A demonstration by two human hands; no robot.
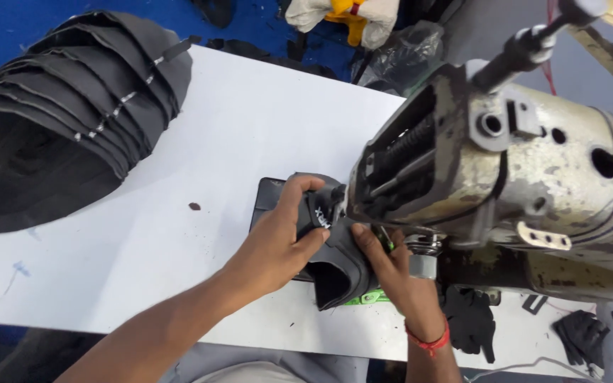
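1. The left hand (278, 237) is closed around a dark grey shoe-upper piece (335, 262), thumb on the near side and fingers curled over its top edge, pressing it toward the head of the sewing machine (505, 163).
2. The right hand (391, 266) grips the same piece from the other side, fingers laid along its curved edge just below the machine's needle area; a red thread bracelet (428, 342) circles that wrist.
3. The shoe-upper piece sits at the front of the machine, on the white table (200, 142), partly over a dark flat plate (267, 198). It bends into an open, tube-like shape with its mouth facing the person.
4. A small bright green part (367, 298) shows beneath the piece, just at the table's near edge.
5. The sewing machine is old and worn, cream paint chipped to bare metal, with a black knob on a rod (526, 42) sticking out at the top.
6. To the far left on the table lies a big stack of dark curved fabric pieces (58, 120), nested one inside another, well apart from the hands.
7. Beyond the table, a white and yellow glove (345, 18) rests on a blue surface (8, 25).
8. Dark fabric scraps (470, 319) lie under the machine, near the right wrist.
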